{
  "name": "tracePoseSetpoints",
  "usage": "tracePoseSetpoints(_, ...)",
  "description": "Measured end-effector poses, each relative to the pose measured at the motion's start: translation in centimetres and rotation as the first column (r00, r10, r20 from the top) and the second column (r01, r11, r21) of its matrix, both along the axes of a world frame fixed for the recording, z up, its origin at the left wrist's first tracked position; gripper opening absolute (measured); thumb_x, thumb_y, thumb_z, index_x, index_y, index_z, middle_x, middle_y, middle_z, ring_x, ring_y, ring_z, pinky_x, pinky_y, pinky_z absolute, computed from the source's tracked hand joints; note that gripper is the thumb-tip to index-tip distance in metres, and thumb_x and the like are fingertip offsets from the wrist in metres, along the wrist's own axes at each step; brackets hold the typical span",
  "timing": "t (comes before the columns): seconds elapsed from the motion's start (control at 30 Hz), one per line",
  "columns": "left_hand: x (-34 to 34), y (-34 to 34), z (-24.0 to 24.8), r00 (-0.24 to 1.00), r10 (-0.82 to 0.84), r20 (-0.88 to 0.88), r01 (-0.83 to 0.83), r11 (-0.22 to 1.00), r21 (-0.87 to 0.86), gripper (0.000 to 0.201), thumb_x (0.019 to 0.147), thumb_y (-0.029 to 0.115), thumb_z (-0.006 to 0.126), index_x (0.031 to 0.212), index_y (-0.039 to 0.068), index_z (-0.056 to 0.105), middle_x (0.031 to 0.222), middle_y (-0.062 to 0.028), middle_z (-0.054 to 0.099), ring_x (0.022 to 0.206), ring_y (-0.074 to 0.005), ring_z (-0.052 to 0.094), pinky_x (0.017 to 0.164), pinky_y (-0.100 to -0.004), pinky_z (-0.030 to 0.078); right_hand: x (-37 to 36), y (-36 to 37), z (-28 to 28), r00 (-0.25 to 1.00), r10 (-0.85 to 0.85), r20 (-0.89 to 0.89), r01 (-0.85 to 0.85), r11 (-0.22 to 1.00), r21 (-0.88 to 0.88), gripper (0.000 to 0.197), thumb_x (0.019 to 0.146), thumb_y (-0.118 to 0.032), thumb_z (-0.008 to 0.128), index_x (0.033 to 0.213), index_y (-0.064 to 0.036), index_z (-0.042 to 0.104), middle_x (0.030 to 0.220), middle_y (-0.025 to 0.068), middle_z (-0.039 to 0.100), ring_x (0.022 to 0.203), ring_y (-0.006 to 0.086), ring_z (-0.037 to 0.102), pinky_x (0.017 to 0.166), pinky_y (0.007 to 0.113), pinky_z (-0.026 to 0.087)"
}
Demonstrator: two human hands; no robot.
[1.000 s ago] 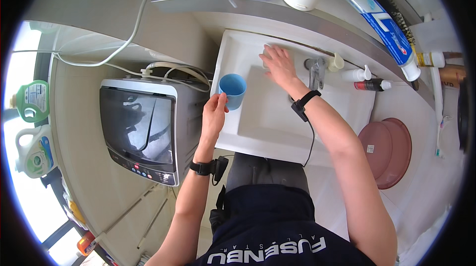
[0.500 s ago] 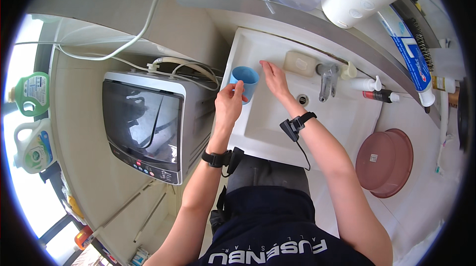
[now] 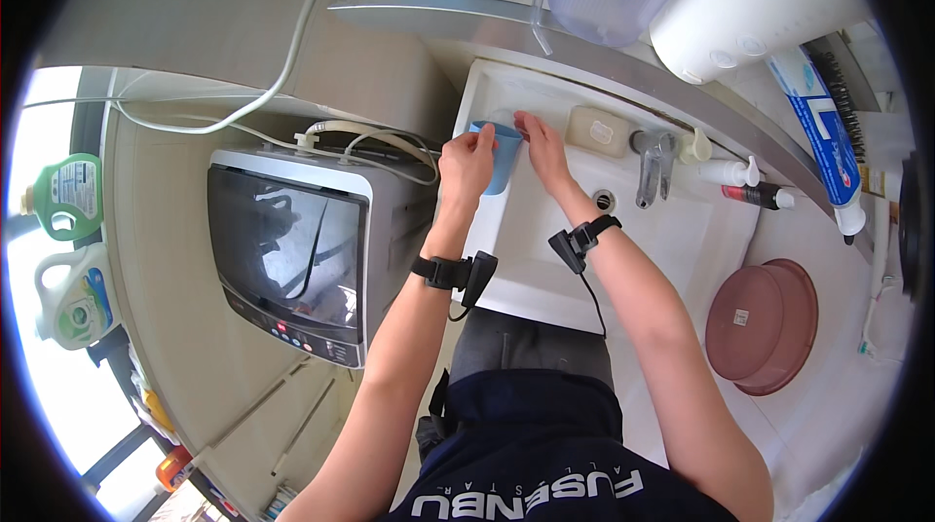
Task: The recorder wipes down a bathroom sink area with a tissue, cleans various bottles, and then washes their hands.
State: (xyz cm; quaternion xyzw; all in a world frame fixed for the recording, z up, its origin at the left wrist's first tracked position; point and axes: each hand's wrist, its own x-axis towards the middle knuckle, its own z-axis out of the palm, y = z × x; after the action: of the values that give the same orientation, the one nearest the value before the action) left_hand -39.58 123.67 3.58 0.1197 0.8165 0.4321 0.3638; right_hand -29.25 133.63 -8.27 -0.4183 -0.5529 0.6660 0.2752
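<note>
the left hand [image 3: 466, 164] is clamping a small blue cup [image 3: 501, 154] over the white sink [image 3: 623, 249], the right hand [image 3: 542, 147] lying open beside it, near the soap bar [image 3: 596, 130] and tap [image 3: 651, 164].

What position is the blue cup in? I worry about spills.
Tipped: the blue cup leans in the left hand above the sink. Contents: cannot tell.

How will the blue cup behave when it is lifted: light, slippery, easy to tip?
The blue cup looks like thin plastic, so probably light and stiff. The left hand holds it over a sink, so it may be wet and slippery. Being tall, it could tip.
</note>
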Motion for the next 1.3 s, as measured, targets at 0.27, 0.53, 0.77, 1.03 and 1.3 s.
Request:
tracePoseSetpoints(0.27, -0.4, 0.5, 0.6, 0.999, 0.016, 0.036, -0.016, 1.000, -0.006, 0.041, 0.096, 0.039, 0.066, 0.085, 0.000, 0.071, 0.069, -0.0001, 0.058, 0.064, -0.0079, 0.050, 0.058, -0.0254, 0.039, -3.2, 3.4, 0.5, 0.983, -0.055, -0.172, -0.003, 0.947, -0.320, 0.039, 0.105, -0.031, 0.050, 0.119, 0.0013, 0.067, 0.114, 0.0076, 0.068, 0.102, 0.0168, 0.063, 0.093, 0.031, 0.049)
tracePoseSetpoints(0.53, 0.3, -1.2, 1.2, 0.999, 0.018, 0.047, -0.018, 1.000, -0.008, 0.041, 0.096, 0.038, 0.066, 0.087, -0.001, 0.072, 0.070, 0.0011, 0.058, 0.065, -0.0065, 0.049, 0.059, -0.0236, 0.038, -3.2, 4.7, 1.1, 0.962, 0.271, -0.035, -0.265, 0.957, 0.117, 0.043, 0.105, -0.032, 0.048, 0.133, -0.0017, 0.061, 0.134, 0.0101, 0.063, 0.127, 0.0199, 0.055, 0.111, 0.036, 0.040)
tracePoseSetpoints(0.77, 0.6, -2.1, 1.4, 0.997, 0.040, 0.069, -0.040, 0.999, 0.009, 0.040, 0.096, 0.037, 0.067, 0.087, -0.001, 0.072, 0.070, 0.0013, 0.058, 0.065, -0.0061, 0.049, 0.058, -0.0231, 0.039, -0.2, 3.4, -0.3, 0.834, 0.362, 0.416, -0.545, 0.650, 0.530, 0.050, 0.107, -0.034, 0.037, 0.146, -0.0044, 0.048, 0.158, 0.0137, 0.039, 0.149, 0.0277, 0.031, 0.122, 0.042, 0.023)
tracePoseSetpoints(1.03, 0.3, -3.1, 2.2, 0.996, 0.045, 0.081, -0.046, 0.999, 0.010, 0.040, 0.097, 0.037, 0.067, 0.087, -0.001, 0.072, 0.069, 0.0020, 0.057, 0.065, -0.0057, 0.048, 0.058, -0.0224, 0.039, 3.4, -1.7, 0.2, 0.804, -0.140, 0.578, -0.379, 0.629, 0.679, 0.050, 0.102, -0.027, 0.050, 0.141, 0.0038, 0.048, 0.158, 0.0183, 0.035, 0.149, 0.0312, 0.028, 0.122, 0.046, 0.022)
tracePoseSetpoints(1.3, 0.3, -3.6, 1.7, 0.995, 0.027, 0.101, -0.036, 0.995, 0.091, 0.040, 0.097, 0.037, 0.067, 0.085, 0.000, 0.071, 0.067, 0.0041, 0.053, 0.063, -0.0046, 0.044, 0.057, -0.0224, 0.033, 8.0, 0.2, 8.5, 0.535, -0.239, 0.810, -0.680, 0.448, 0.581, 0.069, 0.080, -0.001, 0.068, 0.145, -0.0042, 0.047, 0.148, 0.0180, 0.045, 0.140, 0.0355, 0.040, 0.119, 0.051, 0.027)
